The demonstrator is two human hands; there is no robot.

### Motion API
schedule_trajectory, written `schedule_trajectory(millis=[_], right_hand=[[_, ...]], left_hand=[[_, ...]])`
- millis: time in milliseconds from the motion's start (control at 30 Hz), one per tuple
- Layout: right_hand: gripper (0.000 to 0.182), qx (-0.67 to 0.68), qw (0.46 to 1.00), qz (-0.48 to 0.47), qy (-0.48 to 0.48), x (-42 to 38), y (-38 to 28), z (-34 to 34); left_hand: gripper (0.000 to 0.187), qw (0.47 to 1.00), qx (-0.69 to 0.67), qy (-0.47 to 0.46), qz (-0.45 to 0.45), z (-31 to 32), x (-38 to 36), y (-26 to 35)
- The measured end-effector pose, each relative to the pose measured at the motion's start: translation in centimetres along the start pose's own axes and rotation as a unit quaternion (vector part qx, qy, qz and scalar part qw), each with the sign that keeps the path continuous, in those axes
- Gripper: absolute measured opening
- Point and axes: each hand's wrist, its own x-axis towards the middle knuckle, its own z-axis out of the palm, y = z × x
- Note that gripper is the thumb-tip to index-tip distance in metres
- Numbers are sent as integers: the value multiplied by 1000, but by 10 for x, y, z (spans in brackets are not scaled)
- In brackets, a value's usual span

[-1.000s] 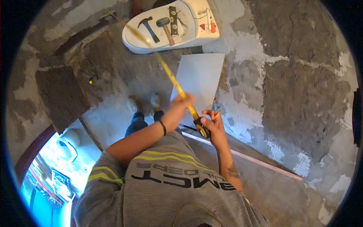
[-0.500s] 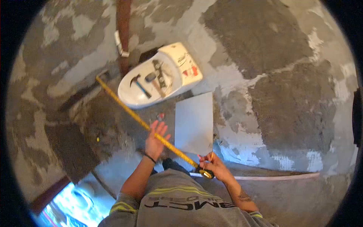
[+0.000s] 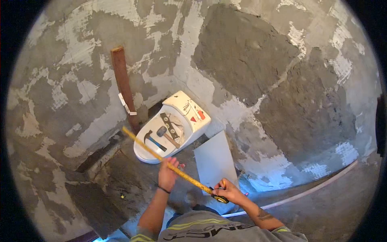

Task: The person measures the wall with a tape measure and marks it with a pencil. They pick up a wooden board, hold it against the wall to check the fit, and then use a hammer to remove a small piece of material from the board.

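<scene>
My right hand (image 3: 227,190) grips the dark case of a tape measure (image 3: 197,183) at its top and side. The yellow blade runs out up and to the left, its far end in front of the toilet's rounded front. My left hand (image 3: 168,174) is closed around the blade partway along, with some fingers hidden behind it. Beyond the hands stands a white toilet bowl (image 3: 144,155) with a hammer (image 3: 155,141), a mallet (image 3: 167,136) and a small spirit level (image 3: 169,125) lying in it. A pale flat panel (image 3: 215,157) lies beside the right hand.
A brown wooden board (image 3: 121,76) leans on the patchy plastered wall (image 3: 157,36) behind the toilet. A long pale strip (image 3: 298,197) runs along the foot of the right wall. A dark groove (image 3: 98,155) crosses the left side, and a small yellow item (image 3: 122,197) lies there.
The view has tilted up, showing more wall. My left hand's spread fingers have closed around the blade. The right hand still holds the case, and the blade's tip now sits nearer the toilet.
</scene>
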Motion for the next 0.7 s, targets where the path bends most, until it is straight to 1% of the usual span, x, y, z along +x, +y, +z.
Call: schedule_trajectory(millis=[33,67,100,167,233,267,333,400,433,467,533,567,633,667,700], right_hand=[[37,42,998,-32,23,-3,-3,1],[38,84,994,-59,44,-7,-4,2],[38,78,994,-55,44,-5,-4,0],[38,55,996,-50,53,12,8,-5],[40,-2,997,-50,66,21,-4,-4],[39,23,997,-40,56,20,-8,1],[39,52,997,-44,40,24,-24,5],[33,124,991,-43,35,17,-27,2],[34,122,990,-52,39,13,-27,2],[34,122,991,-47,35,9,-24,3],[34,131,989,-51,37,7,-21,5],[34,132,989,-50,36,8,-20,8],[36,135,988,-56,52,12,-18,9],[36,136,988,-53,54,18,-15,8],[35,135,987,-60,55,27,-11,8]], left_hand=[[44,1000,1,4,1,2,2,0],[42,995,71,-59,28,9,-3,-3],[41,982,141,-118,51,14,-14,-10],[38,972,152,-150,-93,27,-59,-43],[44,930,182,-156,-277,46,-106,-65],[44,932,172,-132,-289,38,-107,-63],[53,974,106,-114,-163,21,-70,-36],[57,992,75,-58,-80,20,-47,14],[56,996,73,-11,-59,30,-40,42],[56,996,71,-5,-59,32,-26,48],[53,987,146,-58,39,29,-3,53],[53,987,147,-56,38,22,2,44],[51,978,137,-148,46,17,8,16],[49,915,345,-165,133,29,-12,0],[47,800,533,-176,210,41,-41,-16]])
